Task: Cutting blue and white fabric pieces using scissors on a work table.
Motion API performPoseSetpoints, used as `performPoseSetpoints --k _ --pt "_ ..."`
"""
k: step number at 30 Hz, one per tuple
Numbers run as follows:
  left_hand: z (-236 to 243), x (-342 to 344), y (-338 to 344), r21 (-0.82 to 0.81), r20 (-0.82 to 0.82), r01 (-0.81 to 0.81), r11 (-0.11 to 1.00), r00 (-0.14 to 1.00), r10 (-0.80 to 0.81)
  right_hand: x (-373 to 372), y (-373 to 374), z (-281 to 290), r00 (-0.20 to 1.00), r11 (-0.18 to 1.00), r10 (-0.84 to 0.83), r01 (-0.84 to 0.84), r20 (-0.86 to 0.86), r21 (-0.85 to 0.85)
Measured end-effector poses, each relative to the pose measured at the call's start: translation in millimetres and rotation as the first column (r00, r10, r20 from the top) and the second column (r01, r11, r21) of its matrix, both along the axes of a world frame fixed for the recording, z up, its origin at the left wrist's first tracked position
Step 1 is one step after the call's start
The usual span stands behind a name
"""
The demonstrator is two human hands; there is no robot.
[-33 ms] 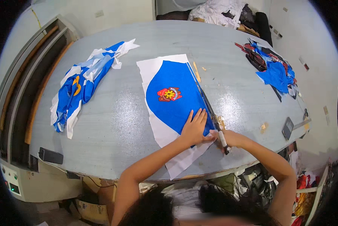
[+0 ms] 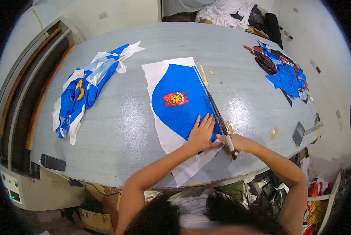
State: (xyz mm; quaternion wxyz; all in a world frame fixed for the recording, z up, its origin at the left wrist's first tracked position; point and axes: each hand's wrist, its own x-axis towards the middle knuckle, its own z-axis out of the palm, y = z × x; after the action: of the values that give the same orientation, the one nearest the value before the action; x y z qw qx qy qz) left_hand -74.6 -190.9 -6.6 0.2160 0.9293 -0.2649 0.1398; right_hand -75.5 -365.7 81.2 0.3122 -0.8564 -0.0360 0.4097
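Observation:
A blue fabric panel with white margins (image 2: 174, 80) lies flat on the table, a red and yellow emblem (image 2: 176, 99) printed on it. My left hand (image 2: 201, 135) presses on its lower right part, palm down with fingers stretched out. Along the panel's right edge runs a long, thin, dark tool (image 2: 215, 107) with a white-wrapped handle; its exact kind is hard to make out. Around that handle my right hand (image 2: 241, 143) is closed, its thumb side close to the fabric and my left hand.
Crumpled blue and white fabric (image 2: 87, 84) lies on the grey table (image 2: 124, 156) at left. A pile of coloured scraps (image 2: 287, 76) sits at far right, with a phone (image 2: 298, 133) nearer me. A black box (image 2: 53, 161) stands by the left edge.

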Motion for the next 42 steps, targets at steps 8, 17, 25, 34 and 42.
performPoseSetpoints --k 8,17,25,34,42 --pt "-0.7 0.8 -0.4 -0.05 0.011 0.017 0.999 1.0 -0.017 19.2 11.5 -19.3 0.935 0.984 0.168 -0.143 0.312 -0.102" --pt "-1.6 -0.8 0.3 -0.048 0.002 0.025 0.999 1.0 -0.025 23.6 -1.3 -25.7 0.994 0.994 -0.013 0.002 0.104 0.107" --pt "16.7 -5.9 2.7 0.121 -0.147 0.132 0.984 0.983 -0.114 -27.3 -45.8 -25.4 0.854 0.664 -0.387 0.519 -0.347 0.538" --pt "90.9 -85.4 37.6 0.307 -0.677 0.496 0.813 0.714 -0.18 -113.6 -101.5 -30.0 0.564 0.35 -0.615 0.821 -0.551 0.451" --pt "59.7 -21.6 -23.4 -0.088 -0.114 0.287 0.954 0.949 -0.295 -147.7 -98.6 -39.2 0.613 0.185 -0.704 0.646 -0.359 0.741"
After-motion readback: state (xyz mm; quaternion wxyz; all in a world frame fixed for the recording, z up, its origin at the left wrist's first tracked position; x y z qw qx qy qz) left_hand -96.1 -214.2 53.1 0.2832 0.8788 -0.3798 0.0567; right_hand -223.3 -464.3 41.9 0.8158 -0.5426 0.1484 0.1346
